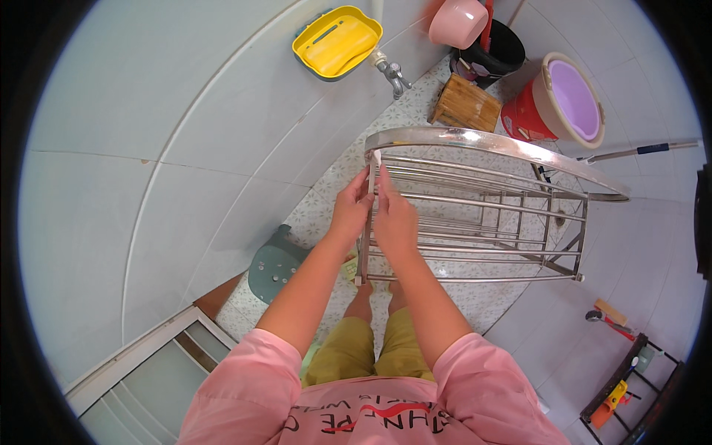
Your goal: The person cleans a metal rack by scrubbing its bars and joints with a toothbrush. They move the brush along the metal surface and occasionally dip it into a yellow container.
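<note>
A metal rack [473,222] of tubular bars, with a wide curved band [473,136] along its far side, stands before me on the patterned tile floor. My left hand [350,208] grips the upright bar at the rack's left end, its fingertips around the bar. Just to the right, my right hand [396,214] points a finger up towards the corner below the band. A small white piece [377,157] lies at that fingertip; whether it is held or fixed to the rack I cannot tell.
A yellow basin [339,47] sits by a metal tap [394,75] on the left wall. Beyond the rack are a wooden stool [467,103], a black bucket [500,50] and stacked basins [573,100]. A green plastic stool [272,267] stands left, near a door [150,378]. A wall shelf [639,384] is lower right.
</note>
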{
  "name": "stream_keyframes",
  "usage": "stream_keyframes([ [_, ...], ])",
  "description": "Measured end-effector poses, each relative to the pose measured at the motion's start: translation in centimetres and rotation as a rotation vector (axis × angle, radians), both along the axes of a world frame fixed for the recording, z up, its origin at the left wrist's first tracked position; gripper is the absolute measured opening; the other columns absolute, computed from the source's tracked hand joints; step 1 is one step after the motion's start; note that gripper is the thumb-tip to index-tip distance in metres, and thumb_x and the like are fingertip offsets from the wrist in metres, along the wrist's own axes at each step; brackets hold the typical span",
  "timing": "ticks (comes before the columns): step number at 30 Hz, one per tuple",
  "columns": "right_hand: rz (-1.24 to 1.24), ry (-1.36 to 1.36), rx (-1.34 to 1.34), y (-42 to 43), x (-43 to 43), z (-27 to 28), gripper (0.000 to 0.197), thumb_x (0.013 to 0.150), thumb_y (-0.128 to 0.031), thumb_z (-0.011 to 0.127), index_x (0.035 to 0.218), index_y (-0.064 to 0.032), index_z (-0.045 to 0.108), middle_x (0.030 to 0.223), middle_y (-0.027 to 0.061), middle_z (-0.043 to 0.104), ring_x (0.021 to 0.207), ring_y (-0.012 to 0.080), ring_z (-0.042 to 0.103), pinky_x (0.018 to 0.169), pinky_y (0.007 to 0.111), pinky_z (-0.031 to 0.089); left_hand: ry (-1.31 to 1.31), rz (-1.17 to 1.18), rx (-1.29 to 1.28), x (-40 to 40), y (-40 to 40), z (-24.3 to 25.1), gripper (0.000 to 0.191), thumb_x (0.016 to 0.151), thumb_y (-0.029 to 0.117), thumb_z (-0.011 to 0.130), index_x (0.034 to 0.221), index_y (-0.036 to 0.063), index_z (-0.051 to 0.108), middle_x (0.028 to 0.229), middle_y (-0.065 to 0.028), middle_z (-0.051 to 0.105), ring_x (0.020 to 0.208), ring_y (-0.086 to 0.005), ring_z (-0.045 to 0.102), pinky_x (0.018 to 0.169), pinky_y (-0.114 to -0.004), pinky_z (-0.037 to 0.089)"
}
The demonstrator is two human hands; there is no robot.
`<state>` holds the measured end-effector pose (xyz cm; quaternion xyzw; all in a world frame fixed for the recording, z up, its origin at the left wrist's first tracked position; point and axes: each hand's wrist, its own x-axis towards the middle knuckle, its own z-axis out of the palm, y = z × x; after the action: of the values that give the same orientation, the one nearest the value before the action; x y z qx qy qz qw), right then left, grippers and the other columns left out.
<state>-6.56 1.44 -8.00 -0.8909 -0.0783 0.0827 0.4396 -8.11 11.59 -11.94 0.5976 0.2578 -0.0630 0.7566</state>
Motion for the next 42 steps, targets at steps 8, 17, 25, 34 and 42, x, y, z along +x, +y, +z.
stream_keyframes([
  [8, 0.035, 0.151, -0.057, 0.0, -1.9, 0.9, 0.048, 0.095, -0.011, 0.046, 0.142, -0.0138, 0.042, 0.076, 0.0235, 0.063, 0.070, 0.0415, 0.062, 0.063, 0.048, 0.047, 0.034, 0.003, 0.032, -0.3, 0.4, -0.1, 0.058, 0.091, -0.005, 0.047, 0.146, 0.0050, 0.034, 0.131, -0.0141, 0.054, 0.113, -0.0174, 0.053, 0.097, -0.029, 0.041],
  [17, 0.000, 0.097, -0.024, 0.2, -1.2, -0.1, 0.049, 0.096, -0.010, 0.045, 0.144, -0.0163, 0.040, 0.081, 0.0236, 0.065, 0.074, 0.0428, 0.062, 0.066, 0.048, 0.047, 0.007, -0.071, 0.023, -0.5, 0.6, 0.4, 0.054, 0.093, -0.002, 0.049, 0.145, 0.0038, 0.036, 0.128, -0.0134, 0.056, 0.113, -0.0160, 0.054, 0.097, -0.029, 0.042],
  [25, 0.015, -0.006, -0.008, 0.5, -0.6, 0.1, 0.054, 0.090, -0.006, 0.049, 0.143, -0.0101, 0.039, 0.077, 0.0255, 0.063, 0.070, 0.0413, 0.063, 0.062, 0.047, 0.049, -0.004, -0.052, 0.051, -1.9, 0.6, 0.5, 0.056, 0.088, -0.005, 0.055, 0.142, 0.0060, 0.043, 0.130, -0.0155, 0.056, 0.120, -0.0192, 0.052, 0.096, -0.032, 0.043],
  [34, 0.014, 0.118, -0.023, -0.4, -4.3, 0.5, 0.048, 0.095, -0.009, 0.046, 0.143, -0.0128, 0.041, 0.082, 0.0258, 0.064, 0.071, 0.0437, 0.062, 0.063, 0.048, 0.046, 0.026, -0.080, -0.007, -1.8, 0.9, 0.1, 0.060, 0.086, -0.010, 0.051, 0.143, 0.0023, 0.038, 0.133, -0.0165, 0.053, 0.122, -0.0202, 0.051, 0.099, -0.030, 0.041],
  [42, -0.018, 0.154, 0.008, 0.2, 2.3, 1.0, 0.044, 0.098, -0.015, 0.044, 0.141, -0.0125, 0.043, 0.078, 0.0253, 0.063, 0.071, 0.0421, 0.062, 0.064, 0.048, 0.046, 0.015, -0.101, -0.067, 0.7, 0.7, 1.0, 0.061, 0.086, -0.012, 0.047, 0.145, -0.0008, 0.035, 0.137, -0.0120, 0.051, 0.125, -0.0175, 0.048, 0.103, -0.030, 0.038],
])
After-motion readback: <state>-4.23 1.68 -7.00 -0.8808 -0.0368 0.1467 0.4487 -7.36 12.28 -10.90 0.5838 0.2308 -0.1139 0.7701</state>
